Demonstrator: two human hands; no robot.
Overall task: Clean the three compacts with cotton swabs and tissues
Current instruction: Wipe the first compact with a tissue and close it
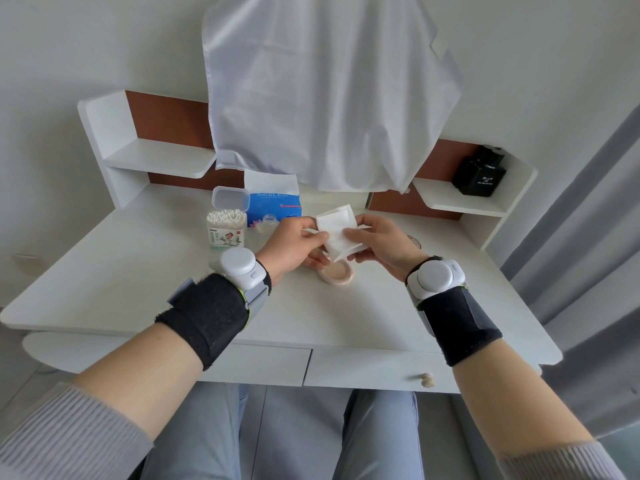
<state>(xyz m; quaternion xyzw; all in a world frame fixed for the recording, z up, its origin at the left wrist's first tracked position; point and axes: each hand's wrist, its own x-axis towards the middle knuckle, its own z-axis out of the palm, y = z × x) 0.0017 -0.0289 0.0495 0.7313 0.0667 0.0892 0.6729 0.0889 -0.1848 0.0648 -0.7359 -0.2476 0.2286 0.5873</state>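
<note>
A white dressing table (138,278) carries a blue tissue pack (273,202) and an open box of cotton swabs (227,230) at the far side. Above its middle the left hand (294,244) and the right hand (384,242) both pinch one folded tissue (336,225), thumbs on top and fingers curled under. The open compact (336,274) lies flat just below the tissue, on the near side. It sits between both hands, about equally near to each, and being round it has no long axis.

white desk (138,271) | pale wall (86,46) | grey curtain (595,237)
</note>
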